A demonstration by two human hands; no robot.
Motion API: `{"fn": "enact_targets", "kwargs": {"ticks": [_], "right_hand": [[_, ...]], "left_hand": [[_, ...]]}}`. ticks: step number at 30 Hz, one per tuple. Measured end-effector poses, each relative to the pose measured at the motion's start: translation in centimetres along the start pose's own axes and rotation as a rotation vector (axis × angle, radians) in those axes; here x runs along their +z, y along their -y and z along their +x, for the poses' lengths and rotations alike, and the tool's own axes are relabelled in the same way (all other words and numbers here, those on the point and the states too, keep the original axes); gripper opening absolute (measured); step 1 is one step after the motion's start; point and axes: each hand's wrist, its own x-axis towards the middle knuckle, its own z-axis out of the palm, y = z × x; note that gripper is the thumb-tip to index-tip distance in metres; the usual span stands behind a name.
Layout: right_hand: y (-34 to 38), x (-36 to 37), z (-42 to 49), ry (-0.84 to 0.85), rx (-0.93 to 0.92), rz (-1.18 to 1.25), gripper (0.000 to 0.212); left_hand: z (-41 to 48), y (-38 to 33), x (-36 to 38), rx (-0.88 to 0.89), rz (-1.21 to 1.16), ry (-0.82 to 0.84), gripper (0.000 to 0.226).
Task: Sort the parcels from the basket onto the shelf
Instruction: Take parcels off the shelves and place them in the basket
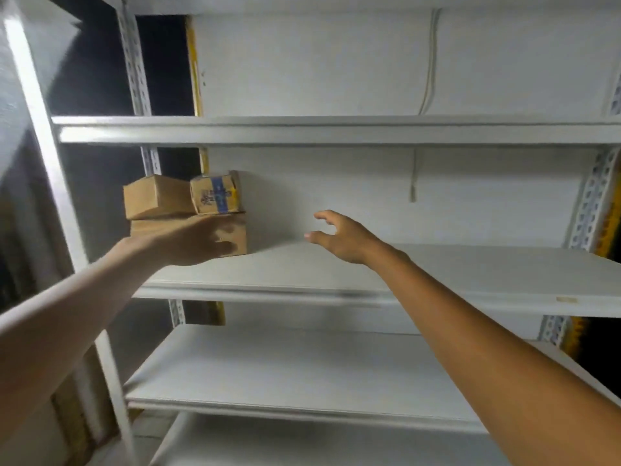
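Left hand fingers on bottom parcel, grip blurred, cannot tell; right hand fingers spread, empty, apart to its right.

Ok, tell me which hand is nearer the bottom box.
Left. The left hand touches the front of the bottom box; the right hand hovers open to its right, apart from it, above the shelf.

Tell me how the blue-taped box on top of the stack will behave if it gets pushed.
The blue-taped box sits tilted on the lower box, so a push would probably tip or slide it. Its cardboard looks creased: likely stiffish but crushable. Being small, it is probably light.
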Motion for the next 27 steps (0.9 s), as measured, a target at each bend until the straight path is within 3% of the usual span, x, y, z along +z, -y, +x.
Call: {"fn": "enact_targets", "kwargs": {"ticks": [14, 20, 27], "right_hand": [[-0.1, 11.1, 18.2, 0.113, -0.139, 0.158, 0.056], [-1.4, 11.5, 26.5, 0.094, -0.192, 0.19, 0.053], [-1.9, 13.8, 33.5, 0.072, -0.207, 0.278, 0.05]], "left_hand": [[5.4, 15.3, -0.3, -0.225, 0.052, -0.217, 0.052], [11.8, 18.2, -0.6, -0.337, 0.234, -0.165, 0.057], [17.7, 20.2, 0.7, -0.282, 0.122, -0.311, 0.061]]}}
